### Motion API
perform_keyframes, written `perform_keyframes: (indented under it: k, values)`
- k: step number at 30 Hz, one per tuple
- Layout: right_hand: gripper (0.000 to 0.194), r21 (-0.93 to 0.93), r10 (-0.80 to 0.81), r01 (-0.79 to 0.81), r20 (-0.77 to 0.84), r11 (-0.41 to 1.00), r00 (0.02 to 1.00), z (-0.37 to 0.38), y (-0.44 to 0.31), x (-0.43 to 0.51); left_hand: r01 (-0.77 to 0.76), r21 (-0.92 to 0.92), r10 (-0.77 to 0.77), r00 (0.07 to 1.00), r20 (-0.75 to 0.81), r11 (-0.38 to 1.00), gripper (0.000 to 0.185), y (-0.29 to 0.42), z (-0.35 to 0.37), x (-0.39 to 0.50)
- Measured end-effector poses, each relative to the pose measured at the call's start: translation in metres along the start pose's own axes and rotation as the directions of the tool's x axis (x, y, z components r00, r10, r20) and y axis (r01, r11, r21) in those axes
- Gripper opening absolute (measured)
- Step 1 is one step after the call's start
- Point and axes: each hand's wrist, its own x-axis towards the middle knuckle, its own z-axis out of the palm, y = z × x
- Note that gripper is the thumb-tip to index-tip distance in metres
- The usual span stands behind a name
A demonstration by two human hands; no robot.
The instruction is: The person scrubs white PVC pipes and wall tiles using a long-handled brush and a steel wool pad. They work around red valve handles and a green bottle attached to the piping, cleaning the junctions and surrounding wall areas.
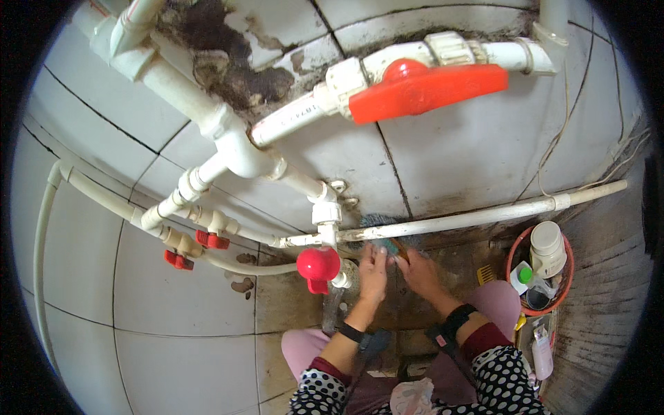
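Note:
My left hand (373,272) and my right hand (421,276) are close together near the floor, just in front of a low white pipe (441,224). The left fingertips are closed around a small teal piece (386,245), partly hidden and too small to name. My right hand grips a thin orange-brown handle-like thing (400,249) that meets the teal piece. Behind them, a grey-blue fuzzy mass (383,222), perhaps a cloth or scrubber, shows around the pipe. A tap with a round red-pink top (317,263) stands left of my left hand.
A large red valve handle (430,93) juts out overhead, and two small red valves (212,239) sit on pipes at left. At right, an orange-red basket (569,259) holds a white jar (548,249) and bottles, with a yellow comb (485,275) and a pink bottle (542,355) nearby.

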Motion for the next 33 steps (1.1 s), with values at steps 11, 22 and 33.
perform_keyframes:
  k: [11, 22, 33]
  values:
    - [0.031, 0.063, 0.007, -0.008, 0.004, 0.998, 1.000, 0.001, 0.003, 0.000, -0.062, 0.588, 0.061, 0.998, 0.021, 0.806, 0.035, -0.010, -0.011, 0.006]
    - [0.032, 0.217, -0.058, 0.044, 0.059, 0.975, 0.997, -0.010, 0.008, 0.001, -0.010, -0.003, 0.010, 1.000, -0.005, 1.000, 0.032, -0.001, -0.010, 0.002]
    - [0.034, -0.029, 0.067, -0.062, 0.294, 0.998, 0.953, -0.058, 0.038, -0.024, -0.226, -0.105, 0.208, 0.965, -0.157, 0.968, 0.048, 0.008, -0.011, 0.010]
